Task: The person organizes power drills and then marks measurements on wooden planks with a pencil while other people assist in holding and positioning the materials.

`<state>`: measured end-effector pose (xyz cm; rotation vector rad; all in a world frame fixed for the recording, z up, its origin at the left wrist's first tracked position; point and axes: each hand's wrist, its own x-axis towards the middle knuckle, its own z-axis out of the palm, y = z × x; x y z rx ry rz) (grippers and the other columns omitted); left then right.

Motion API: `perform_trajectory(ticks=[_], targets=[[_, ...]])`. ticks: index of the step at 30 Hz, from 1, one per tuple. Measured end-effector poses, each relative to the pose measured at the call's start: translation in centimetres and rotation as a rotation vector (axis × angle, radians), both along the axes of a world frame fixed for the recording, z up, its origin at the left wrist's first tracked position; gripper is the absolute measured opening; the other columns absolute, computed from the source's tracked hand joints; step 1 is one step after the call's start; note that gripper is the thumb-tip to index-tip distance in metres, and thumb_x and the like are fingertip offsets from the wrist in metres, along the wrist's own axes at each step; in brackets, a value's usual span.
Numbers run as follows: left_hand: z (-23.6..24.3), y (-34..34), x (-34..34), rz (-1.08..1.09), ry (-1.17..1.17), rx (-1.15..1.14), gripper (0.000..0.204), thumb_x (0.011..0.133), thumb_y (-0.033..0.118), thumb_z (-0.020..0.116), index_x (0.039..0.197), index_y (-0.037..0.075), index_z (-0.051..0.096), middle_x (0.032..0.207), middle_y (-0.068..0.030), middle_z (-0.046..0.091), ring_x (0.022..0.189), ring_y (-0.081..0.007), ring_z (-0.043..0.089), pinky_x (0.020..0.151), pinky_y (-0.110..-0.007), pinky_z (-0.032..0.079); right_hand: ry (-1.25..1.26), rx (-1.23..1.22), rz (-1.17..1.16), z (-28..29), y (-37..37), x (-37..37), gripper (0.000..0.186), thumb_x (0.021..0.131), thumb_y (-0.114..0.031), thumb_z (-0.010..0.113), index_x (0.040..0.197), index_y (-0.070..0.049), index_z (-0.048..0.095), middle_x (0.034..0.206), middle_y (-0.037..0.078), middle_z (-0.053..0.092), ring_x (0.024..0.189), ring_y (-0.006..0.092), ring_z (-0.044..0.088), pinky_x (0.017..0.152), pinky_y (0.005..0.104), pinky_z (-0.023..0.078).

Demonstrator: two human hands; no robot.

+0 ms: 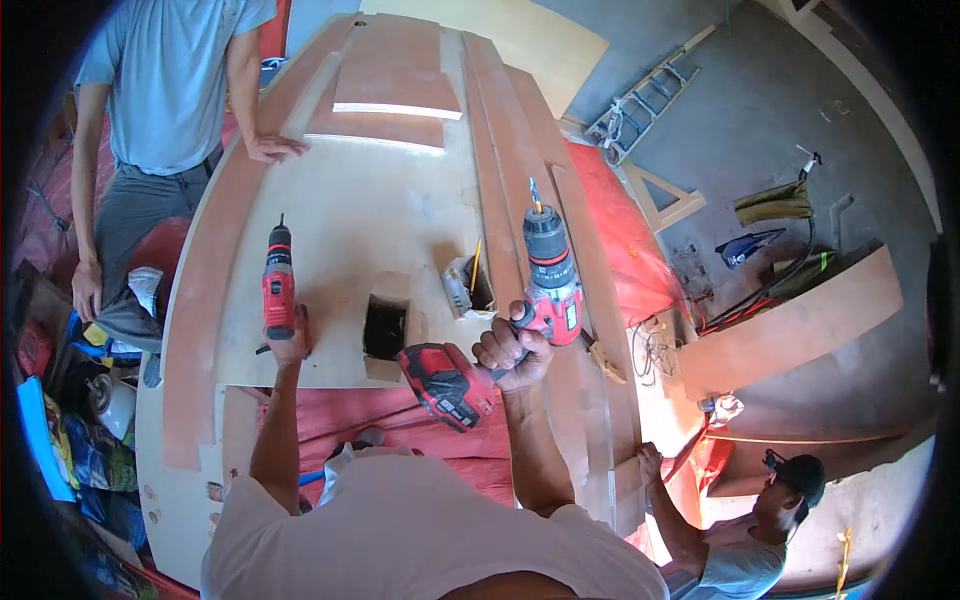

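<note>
My right hand: clamped on the grip of the larger red-and-black drill, bit pointing away from me.
My left hand: closed around the smaller red-and-black drill, over the pale board.
Between the drills: an open cardboard box; near it, a smaller box with a yellow pencil.
Farther: a co-worker's hand at the board's left side; brown panels.
Far right: a ladder.

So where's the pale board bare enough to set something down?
The pale board between the stacked panels and the dark-mouthed box, right of the smaller drill. Crowded: around the right hand, its larger drill and the box with a pencil.
</note>
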<state>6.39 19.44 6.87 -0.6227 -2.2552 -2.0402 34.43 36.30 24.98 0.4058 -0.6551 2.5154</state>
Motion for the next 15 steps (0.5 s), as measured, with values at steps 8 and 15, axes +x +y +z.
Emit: perform_trajectory(ticks=[8,15], targets=[[-6.9,-0.6,-3.0,0.038,0.193,-0.016,0.021,0.084,0.026,0.060,0.089,0.006,0.057,0.077,-0.0047,0.058,0.064,-0.0145,0.056,0.057,-0.031,0.045,-0.206,0.182,-0.218,-0.8,0.5,-0.2,0.030,0.081,-0.014,0.056,0.109,-0.006,0.048,0.059,0.001,0.041,0.049,0.0124,0.040,0.054,0.0303,0.038],[-6.3,-0.3,-3.4,0.090,0.016,0.018,0.033,0.080,0.030,0.067,0.089,0.005,0.048,0.073,-0.0043,0.053,0.064,-0.0145,0.055,0.059,-0.032,0.044,-1.085,0.911,-0.934,-7.5,4.2,-2.3,0.018,0.084,-0.022,0.064,0.077,-0.009,0.054,0.067,-0.002,0.051,0.060,0.0074,0.045,0.054,0.0252,0.037]])
